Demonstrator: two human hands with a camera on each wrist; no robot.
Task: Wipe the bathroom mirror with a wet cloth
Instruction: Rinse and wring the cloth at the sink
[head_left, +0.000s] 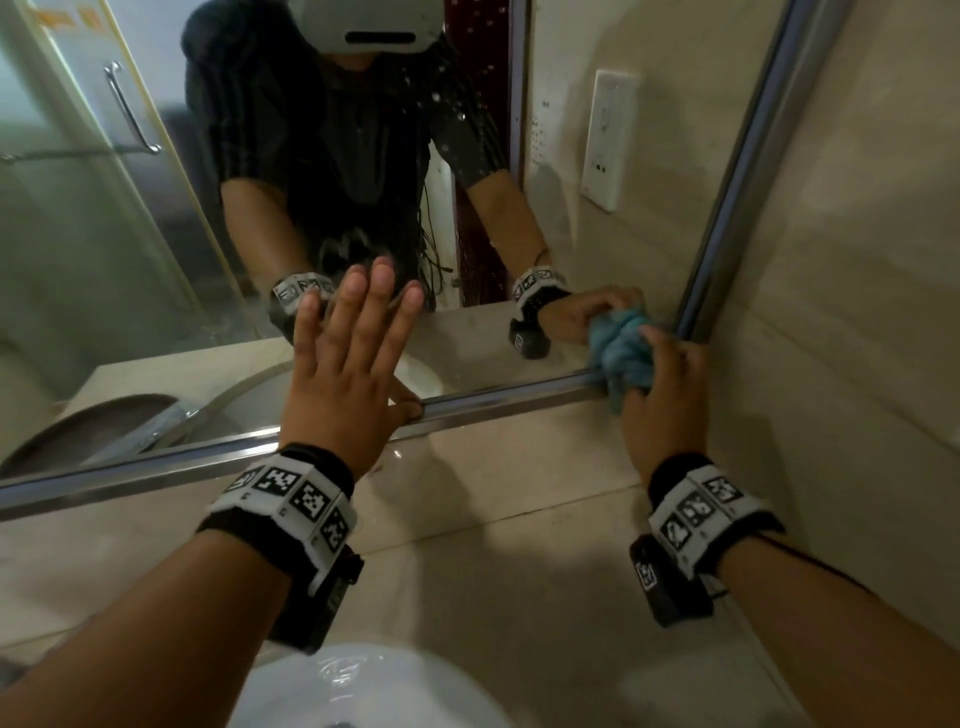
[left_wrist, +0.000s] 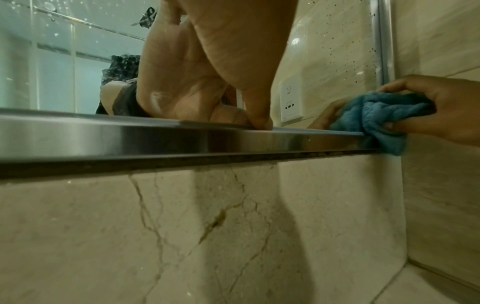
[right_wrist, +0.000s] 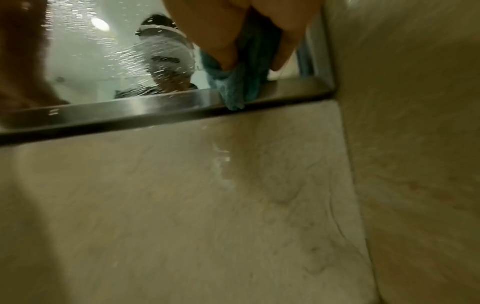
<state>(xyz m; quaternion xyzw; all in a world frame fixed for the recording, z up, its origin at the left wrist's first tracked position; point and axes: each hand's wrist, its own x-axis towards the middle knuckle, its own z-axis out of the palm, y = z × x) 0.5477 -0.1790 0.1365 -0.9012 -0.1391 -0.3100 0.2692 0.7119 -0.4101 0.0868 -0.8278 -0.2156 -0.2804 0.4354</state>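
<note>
Bunched blue terry cloth (head_left: 623, 358) sits gripped in right hand (head_left: 662, 395), pressed into steel-framed wall mirror's (head_left: 260, 208) lower right corner; left hand (head_left: 343, 374), fingers spread flat, braces on glass, well apart.

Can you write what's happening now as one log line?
left hand: flat on mirror glass | right hand: presses bunched blue cloth at lower-right steel frame corner

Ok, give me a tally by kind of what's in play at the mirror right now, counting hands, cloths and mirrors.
Hands: 2, left hand flat on the glass, right hand with its grip on the cloth
Cloths: 1, blue cloth at the lower right corner
Mirrors: 1, mirror
Total: 4
</note>
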